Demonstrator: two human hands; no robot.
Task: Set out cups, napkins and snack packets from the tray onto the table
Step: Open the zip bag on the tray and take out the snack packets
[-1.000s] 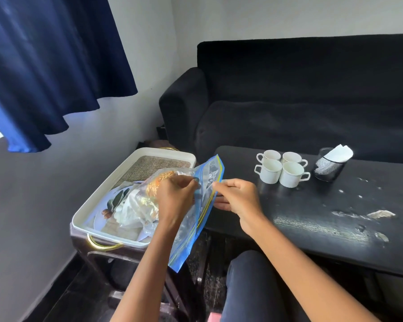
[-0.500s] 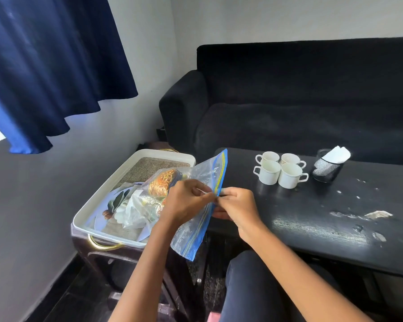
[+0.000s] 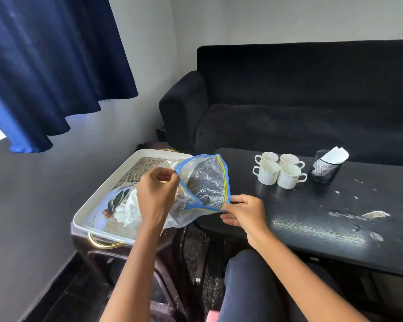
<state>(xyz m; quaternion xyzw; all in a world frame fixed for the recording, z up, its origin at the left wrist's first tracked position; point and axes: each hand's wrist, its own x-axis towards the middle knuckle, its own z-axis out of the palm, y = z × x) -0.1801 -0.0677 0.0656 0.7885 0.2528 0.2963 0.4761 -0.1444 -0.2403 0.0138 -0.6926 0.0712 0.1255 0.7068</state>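
Holding a zip bag (image 3: 205, 182) open above the tray (image 3: 107, 194) edge, both hands grasping its blue rim.

Left hand (image 3: 157, 195) pinches the near-left rim in a closed grip; right hand (image 3: 244, 213) pinches the opposite corner, mouth spread wide. Snack contents lie inside, partly hidden behind the left hand. Four white cups (image 3: 278, 169) stand grouped on the black table (image 3: 323, 219), beside a mesh holder (image 3: 325, 168) containing napkins (image 3: 335, 155).

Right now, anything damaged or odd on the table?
Yes: the black table top is chipped, with pale patches and flecks at its right side. The four cups stand upright in a tidy cluster; nothing looks spilled.
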